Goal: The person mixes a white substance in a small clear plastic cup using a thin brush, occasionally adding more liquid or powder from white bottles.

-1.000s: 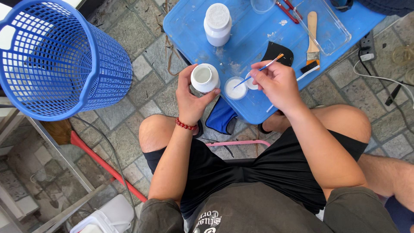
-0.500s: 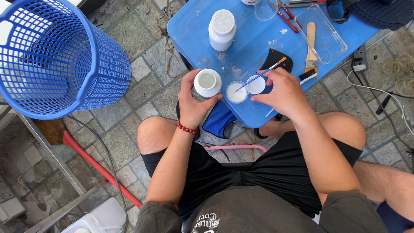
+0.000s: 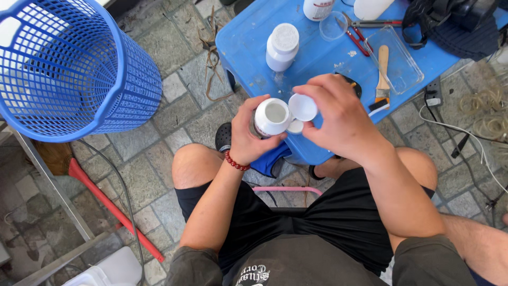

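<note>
Two hands, left fingers around open white jar, right fingers pinching its lid.

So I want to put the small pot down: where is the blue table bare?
Bare patch on the blue table: left of the capped white bottle, toward the near-left corner. Crowded on the right: clear tray, brush, red pliers. The left hand holds the pot.

Both arms are bare to short olive-grey sleeves. The left hand carries a dark red beaded bracelet at the wrist. The right hand appears bare. Black shorts; shirt front bears pale lettering.
</note>
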